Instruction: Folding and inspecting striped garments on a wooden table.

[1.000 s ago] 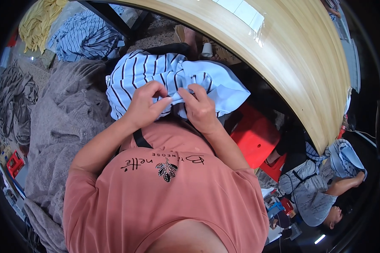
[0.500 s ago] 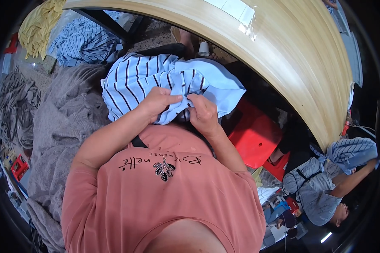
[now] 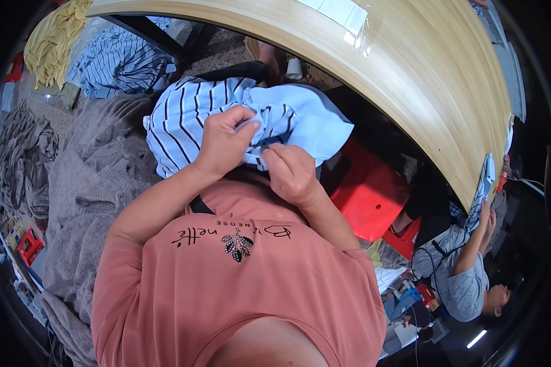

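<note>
Two hands meet just above the chest of a salmon-pink shirt (image 3: 239, 293), both closed on the same bundle of cloth. The left hand (image 3: 223, 144) is curled into a fist round a gathered fold of the striped garment (image 3: 187, 119), knuckles up, thumb pressed against the fabric. The right hand (image 3: 291, 174) sits just beside it, almost touching, fingers bent and pinching the cloth where the stripes give way to a plain pale blue panel (image 3: 315, 119). The garment is bunched in front of the person, between the hands and the edge of the table, held up rather than lying flat; its white-and-navy striped part hangs to the left and the plain blue part spreads to the right. To the person's left a heap of grey knitted fabric (image 3: 86, 183) runs down the side of the picture. To the right, lower than the garment, stands a red plastic stool (image 3: 367, 196). Beyond the hands the light wooden table (image 3: 410, 79) curves across the top of the view, with a clear plastic sheet (image 3: 343, 15) lying on it. Farther left, another blue striped garment (image 3: 119, 61) and a yellow cloth (image 3: 49, 40) lie piled. At the far right a second person in a grey top (image 3: 456, 275) holds a pale blue cloth (image 3: 485, 183) up to the table's edge.
</note>
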{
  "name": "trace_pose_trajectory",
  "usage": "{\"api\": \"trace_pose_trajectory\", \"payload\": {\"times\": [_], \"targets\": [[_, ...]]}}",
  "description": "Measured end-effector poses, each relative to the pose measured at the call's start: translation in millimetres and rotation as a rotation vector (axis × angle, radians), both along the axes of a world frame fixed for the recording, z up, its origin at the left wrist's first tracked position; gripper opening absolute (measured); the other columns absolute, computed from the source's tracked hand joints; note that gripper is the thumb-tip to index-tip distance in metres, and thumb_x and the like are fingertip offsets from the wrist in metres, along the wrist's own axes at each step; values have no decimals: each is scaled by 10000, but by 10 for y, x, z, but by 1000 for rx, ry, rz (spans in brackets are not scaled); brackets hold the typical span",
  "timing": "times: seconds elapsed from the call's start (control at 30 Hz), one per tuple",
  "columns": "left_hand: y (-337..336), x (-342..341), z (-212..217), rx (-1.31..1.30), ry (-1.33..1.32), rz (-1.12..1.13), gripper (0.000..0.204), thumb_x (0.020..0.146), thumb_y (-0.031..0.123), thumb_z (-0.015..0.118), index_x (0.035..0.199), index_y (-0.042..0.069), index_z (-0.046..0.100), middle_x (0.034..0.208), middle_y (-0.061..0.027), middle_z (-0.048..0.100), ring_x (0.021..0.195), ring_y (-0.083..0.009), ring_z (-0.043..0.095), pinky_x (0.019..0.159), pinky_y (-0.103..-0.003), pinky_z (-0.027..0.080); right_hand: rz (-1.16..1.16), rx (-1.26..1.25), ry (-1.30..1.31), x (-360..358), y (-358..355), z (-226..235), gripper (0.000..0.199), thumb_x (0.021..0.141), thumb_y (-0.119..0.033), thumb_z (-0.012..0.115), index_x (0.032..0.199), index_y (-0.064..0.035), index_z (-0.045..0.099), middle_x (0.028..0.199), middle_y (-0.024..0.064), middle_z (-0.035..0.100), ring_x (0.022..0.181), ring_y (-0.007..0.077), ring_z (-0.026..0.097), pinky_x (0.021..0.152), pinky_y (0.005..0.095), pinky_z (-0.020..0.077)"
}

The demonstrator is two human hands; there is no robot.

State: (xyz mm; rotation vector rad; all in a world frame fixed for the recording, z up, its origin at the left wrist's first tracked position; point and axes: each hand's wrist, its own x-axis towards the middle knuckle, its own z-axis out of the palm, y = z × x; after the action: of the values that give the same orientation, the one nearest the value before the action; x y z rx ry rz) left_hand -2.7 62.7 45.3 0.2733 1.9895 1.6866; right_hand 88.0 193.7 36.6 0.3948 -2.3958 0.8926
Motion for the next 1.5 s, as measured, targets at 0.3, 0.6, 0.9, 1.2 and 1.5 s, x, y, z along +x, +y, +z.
{"api": "trace_pose_trajectory", "payload": {"times": [0.3, 0.6, 0.9, 1.2, 1.5], "targets": [[-189, -143, 26, 134, -381, -280, 41, 759, 29, 599, 747, -10, 595, 704, 9, 579, 634, -27, 478, 568, -189, 396, 24, -22, -12, -80, -61, 13, 223, 623, 48, 563, 846, 33, 560, 772, 126, 581, 573, 237, 552, 481, 304, 447], [-275, -25, -128, 285, -613, -86, 37, 775, 31, 599, 782, -3, 609, 727, 4, 588, 626, -40, 498, 576, -181, 399, 134, -70, -103, -155, -65, 12, 197, 611, 1, 561, 808, 0, 549, 747, 91, 539, 578, 214, 537, 487, 310, 425], [-358, -62, -34, 262, -496, -150, 47, 780, -2, 576, 807, -25, 607, 748, -9, 599, 652, -33, 509, 570, -175, 409, 13, -227, -261, -156, -170, 50, 212, 617, 100, 542, 802, -1, 562, 857, 122, 570, 649, 275, 573, 529, 321, 467], [-461, 9, -12, 95, -189, -132, 57, 765, -29, 572, 792, -33, 622, 728, -26, 621, 639, -25, 519, 545, -185, 421, 243, -405, -496, -314, -108, 76, 231, 599, 126, 497, 783, -7, 540, 824, 117, 564, 673, 280, 563, 583, 312, 458], [-450, 49, 96, -128, 441, -81, 81, 714, -43, 559, 773, -11, 602, 672, -113, 577, 592, -215, 569, 521, -270, 433, -16, -510, -493, -298, -346, 91, 163, 669, 99, 482, 792, 9, 537, 680, 124, 561, 590, 190, 575, 548, 284, 451]]}}
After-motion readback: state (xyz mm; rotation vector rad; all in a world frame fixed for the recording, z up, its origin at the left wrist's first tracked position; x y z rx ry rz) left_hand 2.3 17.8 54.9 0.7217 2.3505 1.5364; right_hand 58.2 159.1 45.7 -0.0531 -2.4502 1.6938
